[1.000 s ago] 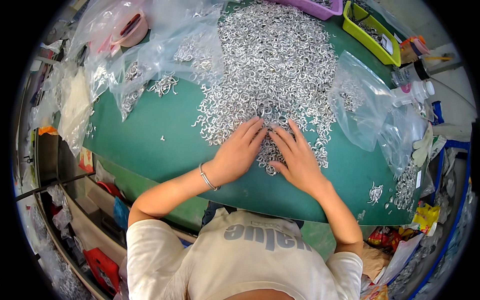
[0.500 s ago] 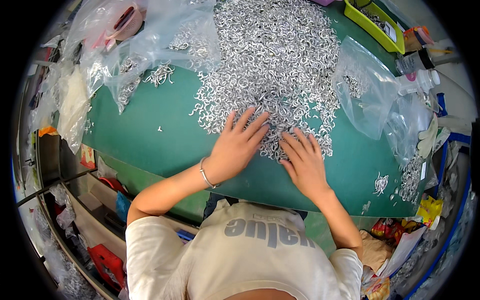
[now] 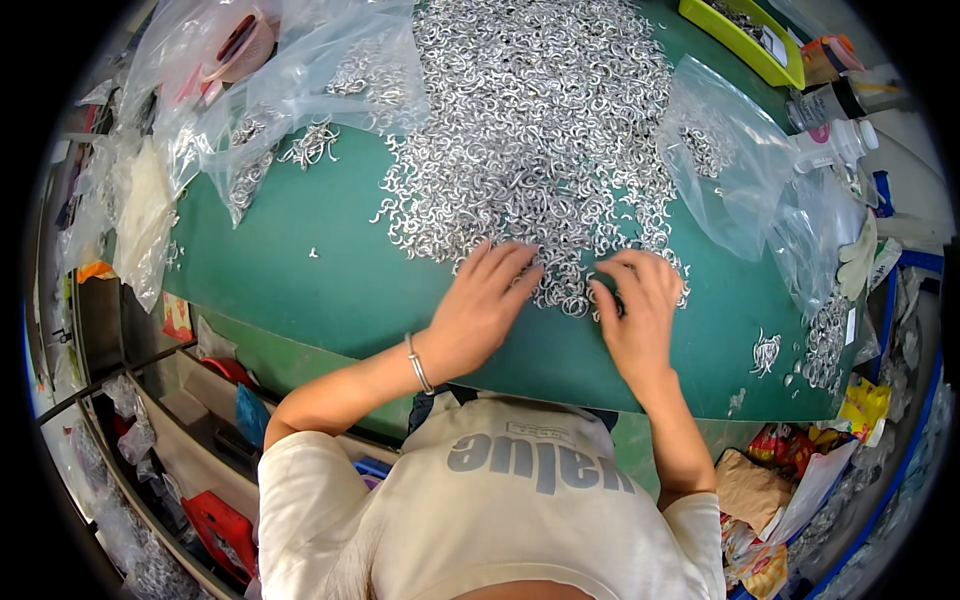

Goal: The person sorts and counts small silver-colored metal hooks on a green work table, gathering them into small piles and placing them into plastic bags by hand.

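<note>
A large pile of small, silvery, crescent-shaped metal pieces (image 3: 540,120) spreads over the green tabletop (image 3: 300,290). At the pile's near left edge lies my left hand (image 3: 482,305), its fingers stretched forward with the tips touching the pieces. My right hand (image 3: 648,300) rests at the near right edge, fingers bent, thumb apart from them. No piece shows gripped in either hand, though the right fingertips partly hide what lies beneath them. Several loose pieces (image 3: 570,295) lie between the two hands. A silver bangle (image 3: 418,362) circles my left wrist.
Clear plastic bags with metal pieces lie left (image 3: 350,90) and right (image 3: 720,170) of the pile. A yellow-green tray (image 3: 745,45), a white bottle (image 3: 835,145) and a pink basket (image 3: 245,55) stand farther back. Small heaps (image 3: 765,353) sit near the right corner.
My right hand has moved right and its fingers have bent. My left hand has drawn back slightly toward me. The pieces between my hands have shifted a little.
</note>
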The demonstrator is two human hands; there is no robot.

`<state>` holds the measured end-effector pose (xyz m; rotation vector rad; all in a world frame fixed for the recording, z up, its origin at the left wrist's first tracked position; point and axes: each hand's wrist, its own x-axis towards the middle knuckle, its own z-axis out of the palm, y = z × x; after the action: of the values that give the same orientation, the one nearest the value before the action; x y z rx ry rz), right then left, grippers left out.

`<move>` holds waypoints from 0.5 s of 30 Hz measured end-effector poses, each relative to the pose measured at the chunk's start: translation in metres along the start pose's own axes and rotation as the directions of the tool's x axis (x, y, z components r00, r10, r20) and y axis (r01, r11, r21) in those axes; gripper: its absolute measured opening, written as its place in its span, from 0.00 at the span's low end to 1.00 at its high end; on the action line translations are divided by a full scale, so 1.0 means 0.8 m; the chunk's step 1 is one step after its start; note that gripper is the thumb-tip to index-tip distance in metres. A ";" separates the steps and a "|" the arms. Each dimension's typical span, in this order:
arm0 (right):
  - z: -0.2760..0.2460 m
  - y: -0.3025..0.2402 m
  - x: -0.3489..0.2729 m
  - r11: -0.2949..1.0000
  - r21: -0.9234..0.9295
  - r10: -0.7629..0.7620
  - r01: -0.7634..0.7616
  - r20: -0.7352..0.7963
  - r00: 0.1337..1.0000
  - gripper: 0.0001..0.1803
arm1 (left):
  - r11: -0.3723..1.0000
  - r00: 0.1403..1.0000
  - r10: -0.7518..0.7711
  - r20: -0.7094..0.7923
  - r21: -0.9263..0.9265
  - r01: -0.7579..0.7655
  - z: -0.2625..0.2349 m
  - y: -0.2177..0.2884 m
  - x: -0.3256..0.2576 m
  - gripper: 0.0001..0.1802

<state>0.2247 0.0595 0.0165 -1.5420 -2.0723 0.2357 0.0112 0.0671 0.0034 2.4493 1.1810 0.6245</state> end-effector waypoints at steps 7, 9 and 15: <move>0.043 -0.011 0.029 0.998 -0.040 -0.057 0.057 0.000 0.998 0.06 | 0.998 0.999 0.032 0.022 -0.045 -0.031 0.001 0.012 -0.013 0.23; 0.040 -0.007 0.028 0.999 -0.044 -0.024 0.022 -0.027 0.999 0.06 | 0.997 1.000 -0.019 -0.013 -0.071 0.018 -0.001 0.009 -0.010 0.22; 0.045 -0.023 0.032 0.989 -0.147 0.018 -0.012 0.037 0.999 0.11 | 0.997 0.987 -0.075 -0.140 0.019 0.078 -0.007 -0.024 0.032 0.20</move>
<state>0.1863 0.0833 0.0027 -1.6510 -2.1499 0.1215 0.0103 0.0993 0.0051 2.4003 1.3366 0.7730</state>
